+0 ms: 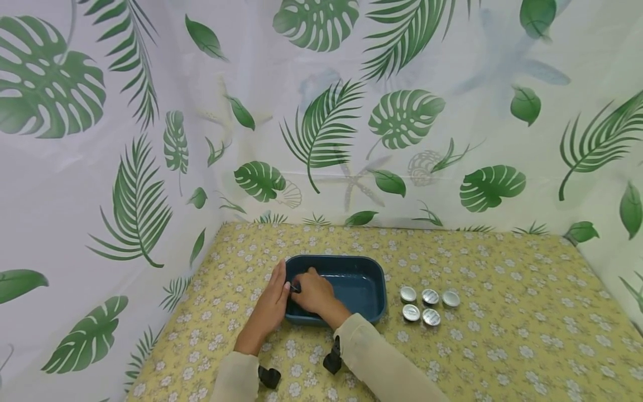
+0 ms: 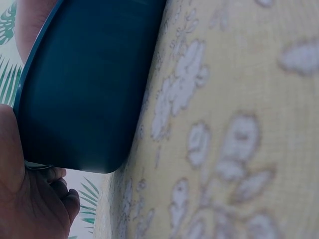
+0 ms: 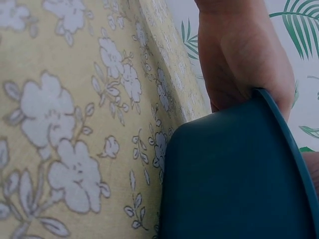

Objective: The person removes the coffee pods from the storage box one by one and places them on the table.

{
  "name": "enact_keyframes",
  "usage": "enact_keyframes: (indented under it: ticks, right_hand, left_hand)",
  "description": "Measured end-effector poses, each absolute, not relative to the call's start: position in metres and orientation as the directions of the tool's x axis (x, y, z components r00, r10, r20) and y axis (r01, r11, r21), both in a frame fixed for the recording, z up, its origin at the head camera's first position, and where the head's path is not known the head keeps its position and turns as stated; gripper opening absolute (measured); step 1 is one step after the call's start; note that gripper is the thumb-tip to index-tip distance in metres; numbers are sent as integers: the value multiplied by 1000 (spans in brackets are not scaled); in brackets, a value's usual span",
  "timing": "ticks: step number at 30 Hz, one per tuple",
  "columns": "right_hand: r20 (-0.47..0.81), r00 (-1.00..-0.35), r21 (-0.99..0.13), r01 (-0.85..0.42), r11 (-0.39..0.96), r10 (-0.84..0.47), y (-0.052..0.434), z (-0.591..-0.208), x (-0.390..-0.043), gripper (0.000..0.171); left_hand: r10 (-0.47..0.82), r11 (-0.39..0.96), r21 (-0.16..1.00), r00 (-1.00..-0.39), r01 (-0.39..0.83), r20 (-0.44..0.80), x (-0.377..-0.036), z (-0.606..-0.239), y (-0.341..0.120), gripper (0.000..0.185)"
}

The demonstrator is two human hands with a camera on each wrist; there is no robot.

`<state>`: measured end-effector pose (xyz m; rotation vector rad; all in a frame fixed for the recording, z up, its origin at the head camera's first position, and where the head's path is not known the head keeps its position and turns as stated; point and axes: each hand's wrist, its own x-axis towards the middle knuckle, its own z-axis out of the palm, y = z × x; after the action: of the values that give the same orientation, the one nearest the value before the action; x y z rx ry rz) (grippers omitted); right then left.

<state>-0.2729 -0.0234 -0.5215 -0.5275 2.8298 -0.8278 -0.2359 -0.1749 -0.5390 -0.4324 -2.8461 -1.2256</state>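
Observation:
A dark blue rectangular basin [image 1: 358,290] stands on the table. My left hand [image 1: 268,304] is at its left end, with fingers along the outside wall and the thumb at the rim; in the right wrist view the rim runs between that thumb and palm. My right hand [image 1: 315,291] reaches inside the basin's left end. Its fingertips pinch a small dark object [image 1: 295,287] with a thin pale edge, close to the left thumb; most of it is hidden. Several small cups with silver lids [image 1: 430,296] stand in two rows to the right of the basin.
A yellow floral cloth [image 1: 502,312] covers the table. White sheets with green leaf prints [image 1: 341,184] hang behind it and along its left side. Each wrist carries a black camera mount [image 1: 332,360].

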Motion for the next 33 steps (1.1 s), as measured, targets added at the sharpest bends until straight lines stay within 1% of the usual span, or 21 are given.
enact_keyframes:
  ticks: [7,13,18,26,33]
  right_hand:
    - [-45,-926,-558,-289,778,-376,-22,-523,-272,25]
    - [-49,-911,-583,-306,753,-408,-22,-523,-273,15]
    - [-52,-905,-611,-305,730,-422,-21,-522,-272,11]
    - [-21,-909,-675,-294,677,-415,-19,-522,-271,11]
    - [10,-921,-700,-285,654,-390,-18,-523,-271,13]
  left_hand:
    - [248,649,718,-962,253,114,-236,-538,-174,60]
    - [248,649,718,-962,252,114,-236,-538,-175,60]
    - [249,649,718,-962,250,110,-234,-536,-174,60]
    - [239,654,718,-965,240,105,-234,-535,-173,60]
    - [245,646,723,-964,244,107,-235,-537,-174,60]
